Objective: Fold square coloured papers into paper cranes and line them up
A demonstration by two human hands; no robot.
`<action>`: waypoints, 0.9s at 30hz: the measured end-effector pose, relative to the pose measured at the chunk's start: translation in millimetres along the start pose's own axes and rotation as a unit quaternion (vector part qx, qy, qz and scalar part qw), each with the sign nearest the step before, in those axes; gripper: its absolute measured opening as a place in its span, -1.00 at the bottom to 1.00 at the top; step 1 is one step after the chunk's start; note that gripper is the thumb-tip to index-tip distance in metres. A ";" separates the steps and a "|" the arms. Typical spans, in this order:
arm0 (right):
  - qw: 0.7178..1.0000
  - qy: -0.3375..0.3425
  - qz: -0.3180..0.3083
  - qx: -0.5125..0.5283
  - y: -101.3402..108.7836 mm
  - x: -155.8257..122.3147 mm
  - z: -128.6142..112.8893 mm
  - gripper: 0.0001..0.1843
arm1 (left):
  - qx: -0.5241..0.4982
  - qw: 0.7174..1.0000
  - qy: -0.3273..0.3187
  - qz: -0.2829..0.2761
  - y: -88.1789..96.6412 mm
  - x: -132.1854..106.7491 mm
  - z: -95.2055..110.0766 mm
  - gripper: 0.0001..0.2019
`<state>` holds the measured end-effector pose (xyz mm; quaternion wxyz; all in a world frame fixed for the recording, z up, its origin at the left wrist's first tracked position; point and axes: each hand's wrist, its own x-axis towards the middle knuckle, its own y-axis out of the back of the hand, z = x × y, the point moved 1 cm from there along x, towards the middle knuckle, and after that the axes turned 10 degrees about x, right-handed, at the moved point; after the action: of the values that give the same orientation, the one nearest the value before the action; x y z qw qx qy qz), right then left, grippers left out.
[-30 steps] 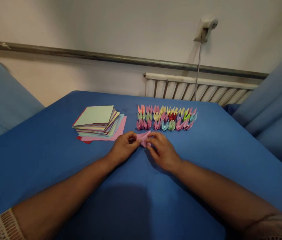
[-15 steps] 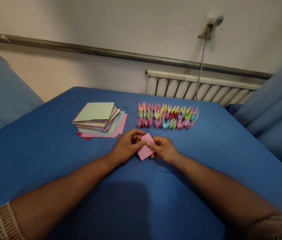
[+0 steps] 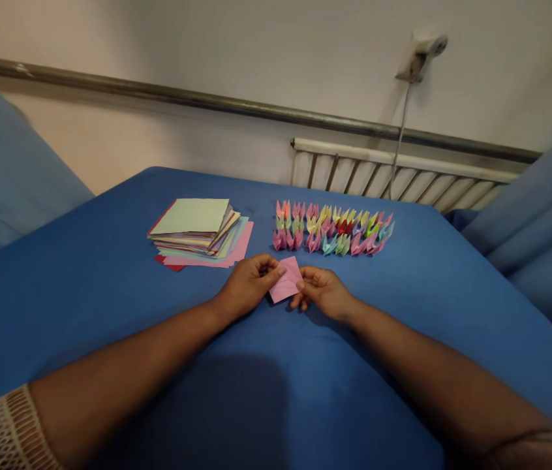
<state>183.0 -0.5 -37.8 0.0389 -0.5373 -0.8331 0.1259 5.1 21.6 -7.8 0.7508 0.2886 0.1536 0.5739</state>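
A small folded pink paper [image 3: 286, 285] is held between both hands just above the blue table [image 3: 109, 287]. My left hand [image 3: 249, 284] pinches its left edge with thumb and fingers curled. My right hand [image 3: 323, 292] pinches its right edge the same way. The paper's flat face is turned up toward me. Behind the hands stand rows of several small folded paper pieces [image 3: 332, 226] in pink, yellow, green and blue. A stack of coloured paper squares [image 3: 198, 232] lies to the left of them, a pale green sheet on top.
A white radiator [image 3: 393, 175] and a metal rail [image 3: 207, 103] run along the wall behind the table. A cable hangs from a wall fitting [image 3: 420, 49]. Blue fabric [image 3: 540, 215] rises at the right and at the left [image 3: 2, 176].
The pink paper has been turned from a narrow edge-on strip to a flat face-up shape. Both hands have shifted slightly toward me.
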 end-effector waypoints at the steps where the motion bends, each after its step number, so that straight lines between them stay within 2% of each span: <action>1: 1.000 0.001 -0.010 0.009 0.8 -0.1 -0.3 -0.73 | -0.005 1.000 0.001 -0.001 -0.2 0.4 -0.9 -0.70; 4: 0.999 0.007 -0.032 0.023 2.1 -0.1 0.2 -0.64 | -0.028 1.000 0.004 -0.001 -1.0 0.5 -1.5 -0.71; 8: 1.000 -0.004 -0.026 0.013 2.9 1.2 4.0 -0.61 | -0.045 0.999 0.006 0.001 -1.1 -0.6 1.6 -0.71; 16: 0.997 0.000 -0.073 0.026 3.8 -1.4 -4.1 -0.59 | -0.007 1.000 0.001 0.016 0.8 2.7 -1.4 -0.71; 22: 1.000 -0.012 -0.017 0.000 -4.3 -1.5 -4.9 -0.55 | -0.012 0.999 -0.031 -0.025 -1.8 -4.9 3.8 -0.73; 27: 1.000 -0.005 -0.024 -0.010 -7.0 -0.9 -2.2 -0.56 | 0.002 0.998 -0.045 -0.032 -1.8 -10.7 9.4 -0.73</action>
<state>177.6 -3.7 -33.9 0.0324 -0.5167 -0.8472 0.1195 8.6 8.6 -2.6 0.7745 0.3103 0.1300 0.5358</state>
